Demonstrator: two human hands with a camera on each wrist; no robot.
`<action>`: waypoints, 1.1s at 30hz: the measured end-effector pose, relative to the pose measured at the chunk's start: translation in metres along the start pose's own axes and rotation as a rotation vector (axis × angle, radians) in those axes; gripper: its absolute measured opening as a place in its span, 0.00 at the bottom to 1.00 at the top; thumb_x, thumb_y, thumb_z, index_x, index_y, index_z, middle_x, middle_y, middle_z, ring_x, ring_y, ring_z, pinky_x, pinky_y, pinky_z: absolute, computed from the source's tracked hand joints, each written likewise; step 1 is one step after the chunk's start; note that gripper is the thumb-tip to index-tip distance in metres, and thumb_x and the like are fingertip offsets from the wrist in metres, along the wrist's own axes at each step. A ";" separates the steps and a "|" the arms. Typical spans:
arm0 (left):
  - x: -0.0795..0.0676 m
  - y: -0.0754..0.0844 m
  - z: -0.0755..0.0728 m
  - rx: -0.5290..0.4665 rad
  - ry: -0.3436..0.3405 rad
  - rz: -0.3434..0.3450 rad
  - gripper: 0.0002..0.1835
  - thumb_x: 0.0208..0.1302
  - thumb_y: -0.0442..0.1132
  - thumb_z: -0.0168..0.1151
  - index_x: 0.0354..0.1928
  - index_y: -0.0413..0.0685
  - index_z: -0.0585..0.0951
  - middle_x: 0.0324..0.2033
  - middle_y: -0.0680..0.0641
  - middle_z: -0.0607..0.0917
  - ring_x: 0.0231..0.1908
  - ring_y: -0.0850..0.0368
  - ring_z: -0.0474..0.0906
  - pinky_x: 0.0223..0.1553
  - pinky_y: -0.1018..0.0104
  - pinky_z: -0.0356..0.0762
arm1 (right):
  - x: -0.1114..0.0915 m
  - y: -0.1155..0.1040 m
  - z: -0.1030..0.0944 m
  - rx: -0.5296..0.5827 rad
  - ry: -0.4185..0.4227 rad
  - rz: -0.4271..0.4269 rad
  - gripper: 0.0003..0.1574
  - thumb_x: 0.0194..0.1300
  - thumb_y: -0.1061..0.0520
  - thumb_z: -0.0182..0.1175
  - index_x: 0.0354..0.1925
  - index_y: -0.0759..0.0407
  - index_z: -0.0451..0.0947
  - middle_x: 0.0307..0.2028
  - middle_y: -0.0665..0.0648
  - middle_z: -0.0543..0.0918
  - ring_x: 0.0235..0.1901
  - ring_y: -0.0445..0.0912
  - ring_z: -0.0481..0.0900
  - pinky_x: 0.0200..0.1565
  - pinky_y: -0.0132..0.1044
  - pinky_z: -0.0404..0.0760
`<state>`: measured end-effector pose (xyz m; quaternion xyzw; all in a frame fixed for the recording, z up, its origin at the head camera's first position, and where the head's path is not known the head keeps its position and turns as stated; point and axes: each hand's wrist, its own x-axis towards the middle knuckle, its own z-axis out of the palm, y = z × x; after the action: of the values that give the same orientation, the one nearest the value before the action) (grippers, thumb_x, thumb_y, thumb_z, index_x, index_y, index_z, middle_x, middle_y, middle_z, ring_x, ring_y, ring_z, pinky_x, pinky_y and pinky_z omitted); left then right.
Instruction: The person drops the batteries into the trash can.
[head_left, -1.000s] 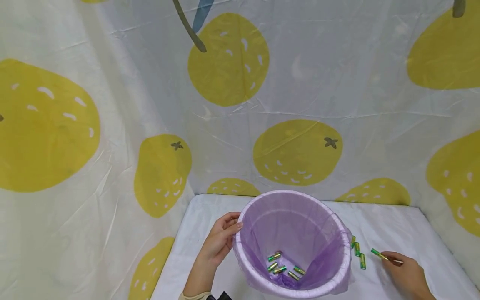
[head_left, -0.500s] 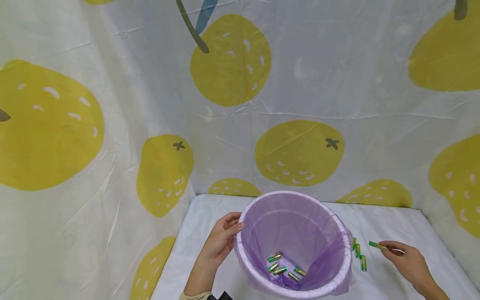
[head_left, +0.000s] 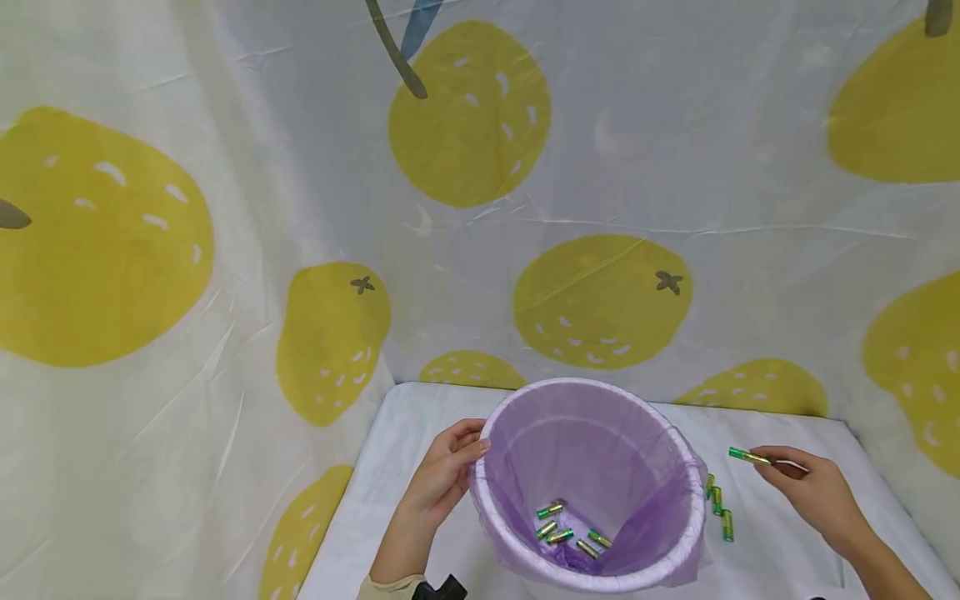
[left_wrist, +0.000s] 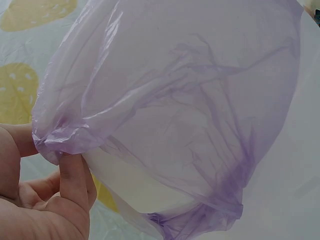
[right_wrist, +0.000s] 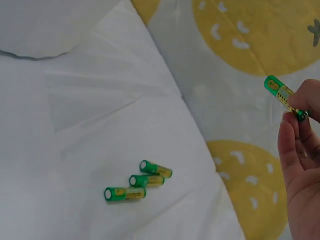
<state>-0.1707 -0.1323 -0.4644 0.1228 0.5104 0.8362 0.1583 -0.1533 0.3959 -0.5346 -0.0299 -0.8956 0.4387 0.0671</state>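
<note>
My left hand (head_left: pixel 438 475) grips the left rim of a white trash bin (head_left: pixel 592 583) lined with a thin purple bag (head_left: pixel 585 467). In the left wrist view, the fingers pinch the gathered bag edge (left_wrist: pixel 70 140) at that rim. Several green and gold batteries (head_left: pixel 560 537) lie at the bottom of the bin, which tilts toward me. To the right of the bin, my right hand (head_left: pixel 813 492) pinches one battery (head_left: pixel 748 456) above the table. Its green end points left, toward the bin. Three more batteries (right_wrist: pixel 125 193) lie close together on the cloth below, seen well in the right wrist view.
A white cloth covers the table (head_left: pixel 795 433), whose back edge meets a hanging curtain (head_left: pixel 720 200) printed with yellow fruit. The curtain also closes off the left and right sides. The bin stands between the two hands.
My right hand has lifted the battery from near the table and carried it up and slightly left. The left hand and bin stay nearly in place.
</note>
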 end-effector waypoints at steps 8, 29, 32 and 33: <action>0.001 0.000 0.001 -0.001 0.012 -0.009 0.16 0.71 0.24 0.57 0.59 0.32 0.73 0.44 0.44 0.82 0.39 0.57 0.82 0.40 0.68 0.84 | 0.008 -0.033 -0.003 0.048 0.020 -0.158 0.18 0.70 0.59 0.69 0.52 0.70 0.83 0.42 0.34 0.84 0.39 0.26 0.81 0.35 0.22 0.79; 0.002 0.000 0.001 -0.005 0.018 -0.019 0.17 0.71 0.24 0.58 0.59 0.32 0.72 0.44 0.44 0.82 0.39 0.57 0.83 0.40 0.67 0.85 | 0.024 -0.122 -0.018 0.076 -0.011 -0.369 0.14 0.69 0.64 0.68 0.52 0.64 0.84 0.38 0.44 0.89 0.35 0.35 0.85 0.34 0.24 0.81; 0.002 0.000 0.000 -0.004 0.016 -0.020 0.17 0.71 0.24 0.58 0.59 0.32 0.73 0.44 0.44 0.82 0.39 0.57 0.83 0.40 0.67 0.85 | 0.026 -0.136 -0.015 0.073 -0.020 -0.413 0.15 0.67 0.65 0.70 0.52 0.63 0.85 0.40 0.44 0.88 0.34 0.36 0.85 0.33 0.25 0.81; 0.002 0.000 0.000 -0.004 0.016 -0.020 0.16 0.71 0.24 0.58 0.59 0.32 0.73 0.44 0.44 0.82 0.39 0.57 0.83 0.40 0.67 0.85 | 0.026 -0.141 -0.014 0.071 -0.024 -0.435 0.14 0.66 0.66 0.70 0.51 0.62 0.86 0.41 0.44 0.87 0.35 0.36 0.84 0.33 0.25 0.81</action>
<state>-0.1726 -0.1313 -0.4639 0.1107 0.5114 0.8365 0.1629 -0.1764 0.3229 -0.4124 0.1716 -0.8658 0.4454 0.1503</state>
